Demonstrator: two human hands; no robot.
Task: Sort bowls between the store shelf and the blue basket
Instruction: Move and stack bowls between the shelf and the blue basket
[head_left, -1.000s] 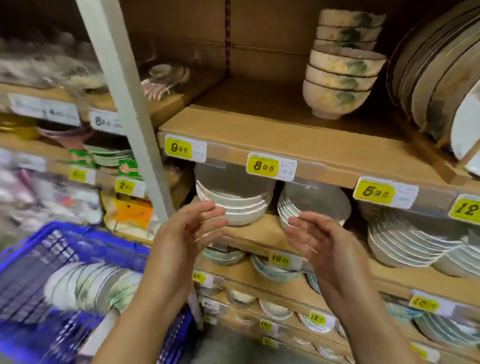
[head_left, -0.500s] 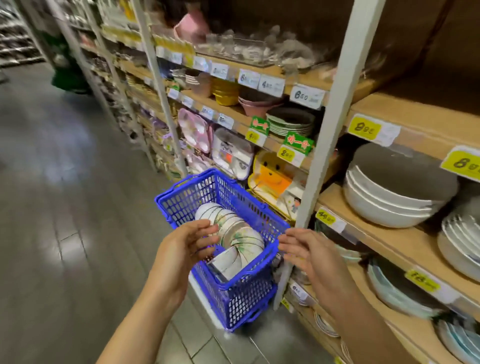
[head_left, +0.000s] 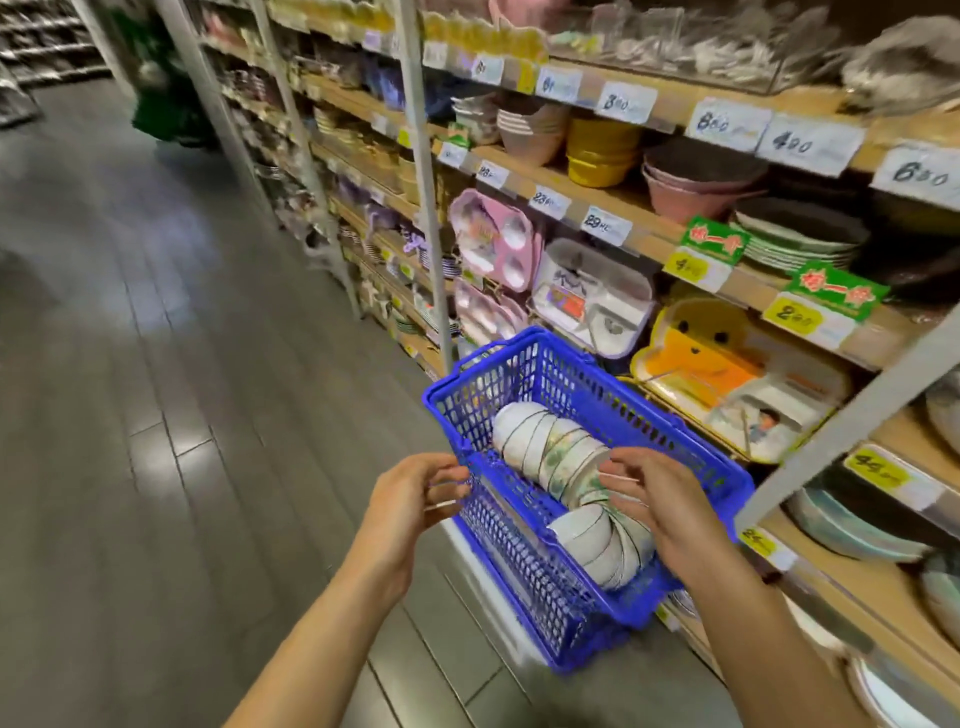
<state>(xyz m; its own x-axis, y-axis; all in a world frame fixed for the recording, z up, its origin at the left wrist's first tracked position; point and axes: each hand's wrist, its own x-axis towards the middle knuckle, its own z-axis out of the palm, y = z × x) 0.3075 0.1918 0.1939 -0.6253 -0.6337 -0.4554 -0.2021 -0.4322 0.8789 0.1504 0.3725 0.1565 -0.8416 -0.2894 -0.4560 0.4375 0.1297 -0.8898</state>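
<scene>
Both hands had dropped from the store shelf (head_left: 769, 291) to the blue basket (head_left: 530, 566) on the floor. The left hand (head_left: 410, 499) and right hand (head_left: 660, 499) hovered empty, fingers loosely spread, over the nested bowls (head_left: 550, 452) lying along the basket's middle; a pickup looked imminent.

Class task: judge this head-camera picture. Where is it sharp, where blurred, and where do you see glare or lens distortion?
Head view: blue basket and both hands fairly sharp; far aisle and frame edges smeared; pale glare patches on the floor; shelf posts lean and splay, wide-angle distortion.
</scene>
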